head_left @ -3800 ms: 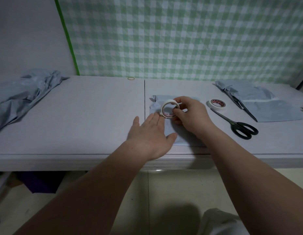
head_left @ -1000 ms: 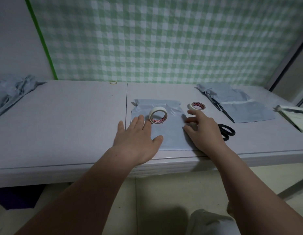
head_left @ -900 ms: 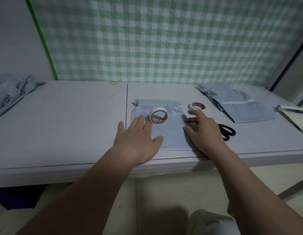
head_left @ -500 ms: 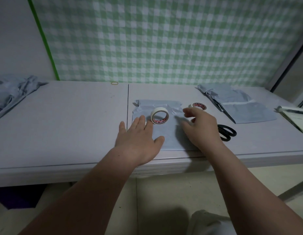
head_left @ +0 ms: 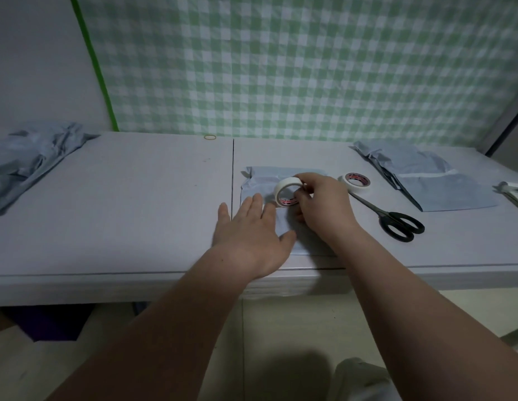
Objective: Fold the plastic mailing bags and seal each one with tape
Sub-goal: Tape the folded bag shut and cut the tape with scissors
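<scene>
green checked cloth [head_left: 309, 68] behind, a pale grey table [head_left: 136, 212] in front, and you're right at its near edge. the bag [head_left: 260, 180] lies flat just right of the table's seam, folded down by the look of it. your left hand [head_left: 252, 233] is spread on its near left part, fingers straight, pinning it. your right hand [head_left: 324, 204] has its fingers curled round the roll [head_left: 285, 192], held on edge over the bag. thumb and fingertips are closed on the rim, as if hunting for the tape's loose end.

no strip shows on this bag, so i'd call the fold done and the seal not started.

to the right a spare roll [head_left: 355, 180] lies flat, with the scissors [head_left: 396, 221] just beside it, blades together, untouched. beyond them sits a stack [head_left: 443, 186] of flat bags with a pale strip across the top one. finished ones, i'd guess, though i can't be sure that's tape. far left there's a crumpled heap [head_left: 26, 157] of bags, looking unfolded. by my reckoning that heap is most of the work left.
</scene>
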`<move>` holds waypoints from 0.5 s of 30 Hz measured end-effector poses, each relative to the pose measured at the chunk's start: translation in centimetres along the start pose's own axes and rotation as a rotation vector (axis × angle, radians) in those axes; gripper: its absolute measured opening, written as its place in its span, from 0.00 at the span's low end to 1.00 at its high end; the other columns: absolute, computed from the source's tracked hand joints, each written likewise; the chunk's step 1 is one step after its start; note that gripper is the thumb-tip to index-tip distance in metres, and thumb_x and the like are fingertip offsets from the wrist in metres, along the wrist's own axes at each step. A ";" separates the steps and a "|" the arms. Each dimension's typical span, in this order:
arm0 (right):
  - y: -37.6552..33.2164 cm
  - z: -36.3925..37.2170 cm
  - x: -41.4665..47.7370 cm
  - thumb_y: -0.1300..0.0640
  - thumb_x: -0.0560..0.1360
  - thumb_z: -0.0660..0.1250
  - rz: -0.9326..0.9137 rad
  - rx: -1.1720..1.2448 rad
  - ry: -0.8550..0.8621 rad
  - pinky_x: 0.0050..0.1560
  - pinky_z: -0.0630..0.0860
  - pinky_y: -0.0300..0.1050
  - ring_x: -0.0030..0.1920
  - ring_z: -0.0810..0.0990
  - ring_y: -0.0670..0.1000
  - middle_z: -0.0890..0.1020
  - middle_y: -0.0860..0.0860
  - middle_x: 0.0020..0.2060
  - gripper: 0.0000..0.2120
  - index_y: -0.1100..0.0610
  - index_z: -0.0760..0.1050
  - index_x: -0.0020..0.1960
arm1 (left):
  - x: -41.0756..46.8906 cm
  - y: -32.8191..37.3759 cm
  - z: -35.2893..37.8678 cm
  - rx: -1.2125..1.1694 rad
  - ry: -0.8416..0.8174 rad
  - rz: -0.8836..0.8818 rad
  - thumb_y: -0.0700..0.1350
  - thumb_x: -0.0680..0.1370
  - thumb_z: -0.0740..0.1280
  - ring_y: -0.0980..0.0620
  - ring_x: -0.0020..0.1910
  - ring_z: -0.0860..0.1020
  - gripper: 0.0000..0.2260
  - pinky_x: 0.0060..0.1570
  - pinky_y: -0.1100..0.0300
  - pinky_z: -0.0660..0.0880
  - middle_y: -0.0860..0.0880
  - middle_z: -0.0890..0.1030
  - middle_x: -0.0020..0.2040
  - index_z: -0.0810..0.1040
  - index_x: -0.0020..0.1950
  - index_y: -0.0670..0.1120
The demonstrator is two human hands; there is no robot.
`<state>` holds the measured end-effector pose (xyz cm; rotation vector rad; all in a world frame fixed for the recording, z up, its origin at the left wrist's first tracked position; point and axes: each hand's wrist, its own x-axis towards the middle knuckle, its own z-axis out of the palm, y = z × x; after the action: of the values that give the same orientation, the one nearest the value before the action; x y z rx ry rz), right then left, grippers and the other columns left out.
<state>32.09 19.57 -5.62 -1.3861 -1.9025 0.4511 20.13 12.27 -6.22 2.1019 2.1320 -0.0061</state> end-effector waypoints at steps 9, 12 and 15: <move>0.5 -1.9 -0.4 0.68 0.73 0.58 -0.040 -0.104 0.016 0.46 0.77 0.54 0.37 0.80 0.58 0.83 0.57 0.42 0.14 0.58 0.80 0.51 | -0.1 0.0 -0.1 0.016 -0.014 -0.003 0.63 0.80 0.43 0.50 0.77 0.39 0.32 0.73 0.41 0.36 0.48 0.40 0.79 0.42 0.78 0.48; 0.3 -2.3 -0.6 0.69 0.73 0.58 -0.067 -0.178 0.012 0.47 0.74 0.52 0.44 0.78 0.60 0.82 0.61 0.44 0.15 0.60 0.79 0.53 | -0.2 0.1 -0.3 0.019 -0.020 -0.003 0.63 0.80 0.43 0.50 0.77 0.39 0.32 0.72 0.40 0.36 0.47 0.40 0.79 0.41 0.78 0.48; 0.3 -2.4 -0.6 0.68 0.73 0.58 -0.108 -0.290 0.014 0.45 0.67 0.48 0.49 0.76 0.61 0.80 0.61 0.48 0.17 0.57 0.78 0.58 | -0.2 0.1 -0.3 0.024 -0.021 -0.003 0.63 0.80 0.42 0.50 0.77 0.39 0.32 0.72 0.40 0.37 0.47 0.40 0.79 0.41 0.78 0.48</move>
<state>34.14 18.76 -4.40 -1.4531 -2.0802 0.1146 20.20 12.11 -5.85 2.1026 2.1334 -0.0541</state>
